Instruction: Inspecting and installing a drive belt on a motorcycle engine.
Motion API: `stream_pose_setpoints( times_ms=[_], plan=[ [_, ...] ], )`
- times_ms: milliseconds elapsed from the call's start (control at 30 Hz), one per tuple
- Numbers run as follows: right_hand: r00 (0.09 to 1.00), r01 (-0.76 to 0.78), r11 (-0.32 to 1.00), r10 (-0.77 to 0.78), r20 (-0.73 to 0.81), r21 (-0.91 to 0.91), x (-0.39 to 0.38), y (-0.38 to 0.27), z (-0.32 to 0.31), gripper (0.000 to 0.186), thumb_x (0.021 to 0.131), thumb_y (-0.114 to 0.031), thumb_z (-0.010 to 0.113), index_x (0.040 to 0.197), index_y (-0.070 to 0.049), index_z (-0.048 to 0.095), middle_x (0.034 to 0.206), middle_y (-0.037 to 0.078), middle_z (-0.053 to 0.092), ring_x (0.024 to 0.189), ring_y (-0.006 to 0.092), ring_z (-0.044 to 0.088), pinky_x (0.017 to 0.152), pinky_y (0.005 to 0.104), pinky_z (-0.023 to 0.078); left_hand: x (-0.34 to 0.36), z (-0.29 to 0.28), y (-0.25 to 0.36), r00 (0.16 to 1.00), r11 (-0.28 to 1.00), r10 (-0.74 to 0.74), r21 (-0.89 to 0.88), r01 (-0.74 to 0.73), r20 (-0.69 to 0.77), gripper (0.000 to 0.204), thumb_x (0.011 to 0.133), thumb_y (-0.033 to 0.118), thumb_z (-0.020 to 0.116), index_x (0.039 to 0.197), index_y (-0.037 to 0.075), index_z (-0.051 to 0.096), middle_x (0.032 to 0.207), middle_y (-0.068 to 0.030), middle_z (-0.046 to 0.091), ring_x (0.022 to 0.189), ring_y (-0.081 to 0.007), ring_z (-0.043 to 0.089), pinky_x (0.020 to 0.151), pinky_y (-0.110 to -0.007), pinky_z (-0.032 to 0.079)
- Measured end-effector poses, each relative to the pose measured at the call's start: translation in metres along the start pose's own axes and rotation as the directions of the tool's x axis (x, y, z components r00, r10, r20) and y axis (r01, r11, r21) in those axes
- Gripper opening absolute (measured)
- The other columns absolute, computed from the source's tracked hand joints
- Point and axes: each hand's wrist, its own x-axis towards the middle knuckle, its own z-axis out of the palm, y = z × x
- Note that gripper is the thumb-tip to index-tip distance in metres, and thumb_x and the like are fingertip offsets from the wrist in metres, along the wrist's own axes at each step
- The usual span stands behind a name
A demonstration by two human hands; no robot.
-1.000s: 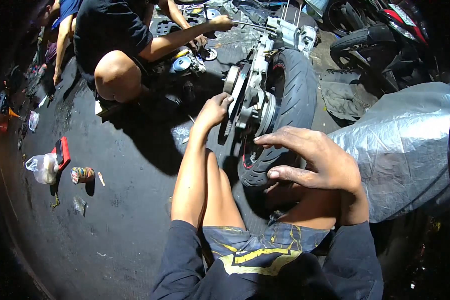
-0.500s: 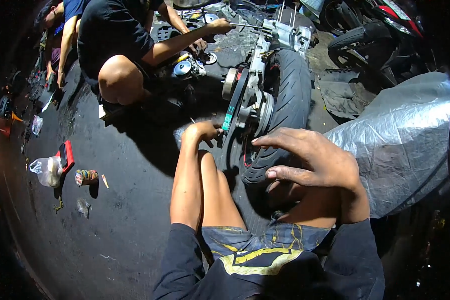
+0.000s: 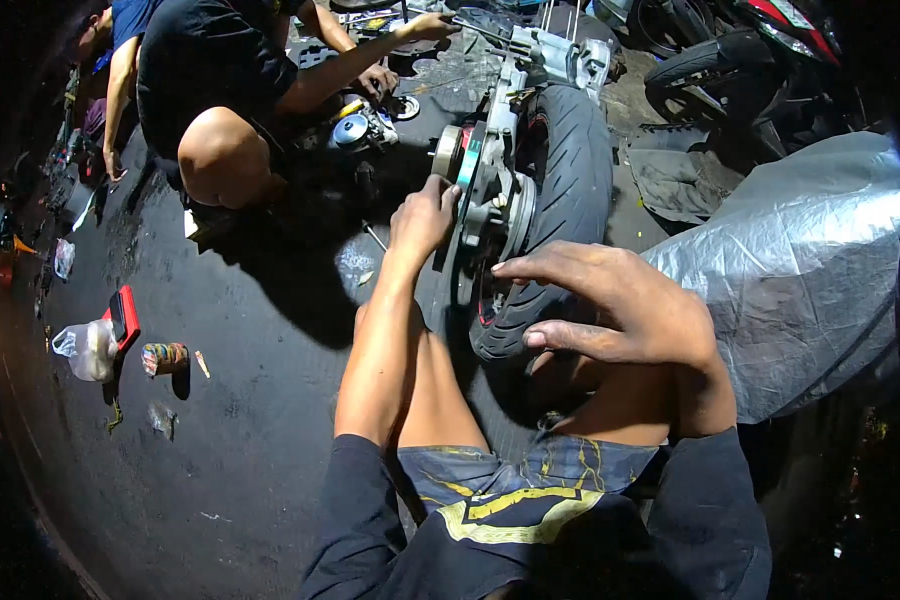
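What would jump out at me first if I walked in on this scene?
Probably the black motorcycle tire near the middle, with the left hand at the drive belt to its left and the half-open right hand in front of its lower part. At the right, a shiny silver plastic cover catches the light. A crouching co-worker in dark clothing stands out at upper left.

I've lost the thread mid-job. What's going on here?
The person's left hand is at the dark belt beside the rear tire; its grip is partly hidden. The right hand appears empty, thumb and fingers apart, near the tire. Beyond, a co-worker's hand holds a thin rod toward the metal casing.
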Motion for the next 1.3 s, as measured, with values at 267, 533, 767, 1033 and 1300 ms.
stream_pose_setpoints(
  times_ms=[267, 533, 767, 1033, 1300],
  plan=[
    [0.999, -0.046, 0.999, 0.046, 0.014, -0.003, 0.002, 0.0, -0.003, 0.06, 0.09, -0.025, 0.076, 0.141, -0.003, 0.055, 0.114, 0.02, 0.067, 0.103, 0.0377, 0.066, 0.09, 0.044, 0.053, 0.012, -0.013, -0.007, 0.894, 0.999, 0.006, -0.042, -0.027, -0.447, 0.059, 0.102, 0.049, 0.055, 0.138, 0.003, 0.052, 0.126, -0.0287, 0.062, 0.116, -0.0462, 0.061, 0.096, -0.052, 0.05],
    [1.0, -0.027, 1.0, 0.027, -0.008, -0.014, 0.002, 0.003, 0.0, 0.059, 0.088, -0.024, 0.077, 0.139, -0.003, 0.056, 0.112, 0.019, 0.068, 0.102, 0.0376, 0.067, 0.088, 0.043, 0.053, 0.011, -0.018, -0.036, 0.945, 0.998, -0.059, -0.053, 0.044, -0.323, 0.052, 0.1, 0.046, 0.059, 0.125, 0.001, 0.063, 0.115, -0.029, 0.067, 0.11, -0.0465, 0.063, 0.096, -0.05, 0.051],
    [1.0, -0.031, 0.999, 0.031, 0.002, 0.021, 0.002, 0.0, 0.0, 0.057, 0.09, -0.024, 0.075, 0.14, -0.004, 0.056, 0.113, 0.02, 0.067, 0.102, 0.0378, 0.067, 0.087, 0.0434, 0.053, 0.009, -0.015, -0.038, 0.963, 0.997, -0.063, -0.063, 0.048, -0.262, 0.045, 0.097, 0.041, 0.065, 0.121, 0.004, 0.067, 0.11, -0.0257, 0.07, 0.105, -0.0411, 0.067, 0.091, -0.048, 0.053],
    [1.0, -0.028, 1.0, 0.028, -0.004, -0.003, 0.001, 0.002, 0.002, 0.058, 0.09, -0.027, 0.075, 0.139, -0.002, 0.056, 0.118, 0.021, 0.067, 0.106, 0.0376, 0.067, 0.091, 0.0437, 0.054, 0.012, -0.014, -0.03, 0.955, 0.982, 0.06, -0.156, -0.109, -0.29, 0.03, 0.094, 0.027, 0.068, 0.12, 0.012, 0.07, 0.106, -0.0213, 0.07, 0.102, -0.0383, 0.068, 0.088, -0.046, 0.054],
    [0.999, -0.036, 0.999, 0.037, 0.018, -0.014, 0.003, 0.001, 0.002, 0.059, 0.09, -0.026, 0.076, 0.14, -0.002, 0.055, 0.117, 0.021, 0.067, 0.108, 0.0384, 0.067, 0.092, 0.0442, 0.053, 0.017, 0.0, -0.005, 0.916, 0.953, 0.209, -0.138, -0.269, -0.341, 0.037, 0.094, 0.025, 0.069, 0.13, 0.016, 0.068, 0.121, -0.0193, 0.064, 0.112, -0.0378, 0.064, 0.096, -0.044, 0.052]
  ],
)
